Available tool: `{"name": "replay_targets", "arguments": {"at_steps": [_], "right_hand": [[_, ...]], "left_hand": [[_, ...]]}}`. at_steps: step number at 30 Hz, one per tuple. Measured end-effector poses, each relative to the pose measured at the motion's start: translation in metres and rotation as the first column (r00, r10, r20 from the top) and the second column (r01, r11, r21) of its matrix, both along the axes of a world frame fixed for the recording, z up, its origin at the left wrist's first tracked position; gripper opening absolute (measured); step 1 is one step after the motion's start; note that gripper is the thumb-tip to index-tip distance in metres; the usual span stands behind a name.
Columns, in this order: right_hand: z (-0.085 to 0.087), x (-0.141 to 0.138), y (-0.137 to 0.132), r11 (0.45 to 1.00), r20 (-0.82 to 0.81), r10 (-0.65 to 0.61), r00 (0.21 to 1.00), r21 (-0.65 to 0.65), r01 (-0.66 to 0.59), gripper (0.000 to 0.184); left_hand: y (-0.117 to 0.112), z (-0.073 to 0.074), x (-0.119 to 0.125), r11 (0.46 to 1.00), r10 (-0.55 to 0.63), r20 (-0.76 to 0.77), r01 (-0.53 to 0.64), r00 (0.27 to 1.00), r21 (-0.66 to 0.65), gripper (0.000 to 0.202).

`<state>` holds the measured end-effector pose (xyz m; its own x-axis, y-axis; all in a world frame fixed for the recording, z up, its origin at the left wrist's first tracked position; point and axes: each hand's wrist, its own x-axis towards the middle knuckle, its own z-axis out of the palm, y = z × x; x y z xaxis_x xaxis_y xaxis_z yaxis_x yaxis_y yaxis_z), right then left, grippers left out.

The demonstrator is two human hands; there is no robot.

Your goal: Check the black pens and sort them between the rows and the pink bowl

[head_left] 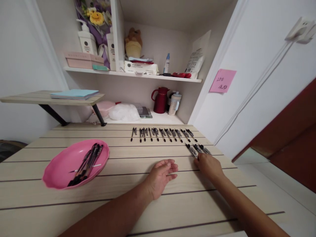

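Observation:
My right hand is at the right side of the desk, fingers closed and bent down at the near end of a short second row of pens. It appears to pinch one of these pens, though the fingers partly hide it. My left hand hovers or rests over the middle of the desk, palm turned to the right, fingers loosely apart and holding nothing. Beyond both hands runs a longer row of black pens, set side by side, with short dark pieces like caps beside them. A pink bowl on the left holds several more pens.
A small raised shelf with blue-covered paper stands at the back left. Behind the desk, a cabinet holds a red jug, a light cup and a plastic bag. A pink note sticks to the right wall.

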<state>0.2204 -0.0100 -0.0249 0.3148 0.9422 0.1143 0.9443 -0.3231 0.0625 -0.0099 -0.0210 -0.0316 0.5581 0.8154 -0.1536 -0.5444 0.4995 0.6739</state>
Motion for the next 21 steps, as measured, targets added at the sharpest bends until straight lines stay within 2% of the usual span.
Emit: {"name": "replay_targets", "arguments": {"at_steps": [15,21], "right_hand": [[-0.0008,-0.0033,-0.0027,1.0,0.018,-0.002,1.0,0.011,0.001,0.031],[0.002,-0.009,-0.0084,0.997,0.079,0.027,0.996,0.073,-0.033,0.027]], "left_hand": [[0.002,-0.0029,-0.0005,0.999,-0.029,-0.012,0.029,1.0,0.026,0.027],[0.0019,-0.0031,-0.0004,0.999,-0.031,-0.009,0.032,0.999,0.035,0.027]]}}
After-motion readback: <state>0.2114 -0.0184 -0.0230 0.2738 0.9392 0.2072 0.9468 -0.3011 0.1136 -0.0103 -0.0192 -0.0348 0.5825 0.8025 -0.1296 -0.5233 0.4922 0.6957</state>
